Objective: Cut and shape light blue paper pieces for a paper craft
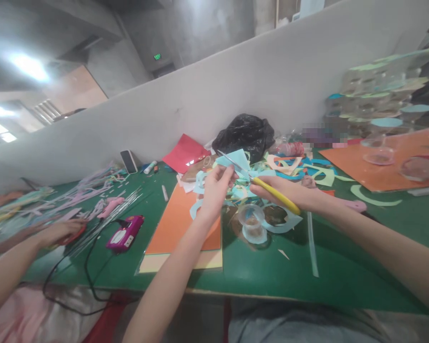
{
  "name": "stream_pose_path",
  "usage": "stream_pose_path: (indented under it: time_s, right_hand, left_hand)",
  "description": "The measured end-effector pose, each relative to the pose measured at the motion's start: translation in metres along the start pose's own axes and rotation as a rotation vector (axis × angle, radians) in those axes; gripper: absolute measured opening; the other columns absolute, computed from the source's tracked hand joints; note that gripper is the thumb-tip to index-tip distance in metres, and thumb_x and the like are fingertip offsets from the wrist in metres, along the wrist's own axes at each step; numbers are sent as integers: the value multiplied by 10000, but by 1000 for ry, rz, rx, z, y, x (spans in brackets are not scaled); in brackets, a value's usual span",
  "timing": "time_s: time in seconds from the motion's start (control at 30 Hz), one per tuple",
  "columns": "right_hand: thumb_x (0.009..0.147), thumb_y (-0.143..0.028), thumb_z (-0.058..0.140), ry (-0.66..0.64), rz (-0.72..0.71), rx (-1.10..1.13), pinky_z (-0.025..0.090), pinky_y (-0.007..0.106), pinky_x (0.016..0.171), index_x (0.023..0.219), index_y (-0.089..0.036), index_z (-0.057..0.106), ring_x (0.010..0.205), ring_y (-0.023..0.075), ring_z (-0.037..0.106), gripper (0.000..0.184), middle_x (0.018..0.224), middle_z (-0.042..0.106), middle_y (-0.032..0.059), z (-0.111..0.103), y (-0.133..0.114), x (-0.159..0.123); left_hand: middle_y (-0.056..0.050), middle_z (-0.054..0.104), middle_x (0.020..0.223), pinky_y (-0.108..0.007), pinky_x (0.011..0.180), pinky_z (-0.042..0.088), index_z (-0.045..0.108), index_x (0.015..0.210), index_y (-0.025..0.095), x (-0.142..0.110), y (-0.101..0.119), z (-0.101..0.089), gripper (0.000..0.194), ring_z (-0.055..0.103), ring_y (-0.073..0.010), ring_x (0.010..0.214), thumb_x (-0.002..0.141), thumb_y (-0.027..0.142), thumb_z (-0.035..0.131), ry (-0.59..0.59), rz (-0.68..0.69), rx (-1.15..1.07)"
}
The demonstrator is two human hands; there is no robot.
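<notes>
My left hand (219, 180) pinches a piece of light blue paper (240, 158) in front of me, above the cluttered table. In my right hand (271, 188) is a pair of scissors (277, 194) with yellow handles, its blades pointing up and left across the paper. Whether the blades are parted is hard to make out. Below my hands stands a clear plastic cup (252, 221) by a cut light blue paper ring (284, 224). Under my left forearm lie orange sheets (177, 221) on top of pale yellow ones.
Paper scraps (318, 171) and a black plastic bag (245, 133) lie against the low wall. Cups with paper discs (386, 122) are stacked at right. At left, a co-worker's hand (62, 231) is near thin wires (110, 216) and a purple corded device (126, 233).
</notes>
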State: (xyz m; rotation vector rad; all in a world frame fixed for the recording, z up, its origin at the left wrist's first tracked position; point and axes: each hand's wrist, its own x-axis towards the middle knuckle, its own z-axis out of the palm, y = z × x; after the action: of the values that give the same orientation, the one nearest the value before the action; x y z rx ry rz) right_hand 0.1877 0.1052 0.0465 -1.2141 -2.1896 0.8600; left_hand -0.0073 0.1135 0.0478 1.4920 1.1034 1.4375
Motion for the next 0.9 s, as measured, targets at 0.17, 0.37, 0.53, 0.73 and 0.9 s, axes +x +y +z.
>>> stream_pose_path:
  time_s: [0.17, 0.37, 0.53, 0.73, 0.9]
  right_hand:
    - [820, -864, 420, 18, 82, 1, 307, 273, 525, 672, -220, 419, 535, 128, 407, 661, 602, 465, -15, 1, -2, 2]
    - [795, -888, 410, 10, 189, 9, 328, 280, 484, 598, -222, 410, 435, 122, 418, 694, 478, 469, -9, -5, -15, -4]
    - [847, -852, 382, 29, 215, 61, 422, 295, 505, 538, -221, 419, 392, 137, 477, 704, 413, 482, 12, -8, -12, -4]
    - [821, -901, 369, 177, 289, 119, 403, 295, 433, 649, -214, 505, 360, 137, 460, 720, 424, 480, 5, -15, -5, -2]
    - [801, -897, 467, 177, 371, 175, 288, 278, 360, 690, -214, 493, 301, 93, 356, 693, 410, 427, -24, -24, -12, -8]
  left_hand:
    - [1, 641, 727, -245, 636, 415, 581, 720, 190, -1, -2, 1, 292, 488, -91, 618, 899, 414, 640, -28, 18, 34]
    - [11, 620, 722, -236, 637, 412, 542, 699, 192, -1, 0, 1, 310, 482, -80, 609, 876, 417, 662, -30, -10, 8]
    - [18, 584, 727, -233, 636, 419, 537, 743, 198, 3, -4, -2, 275, 484, -83, 619, 879, 410, 647, -11, -15, -59]
    - [79, 478, 643, -227, 599, 380, 461, 909, 242, 18, -24, -19, 251, 452, -90, 564, 854, 373, 668, 187, -38, 40]
    - [34, 589, 901, -237, 632, 418, 347, 1153, 264, 29, -35, -31, 535, 537, -100, 631, 763, 282, 714, 300, -128, 93]
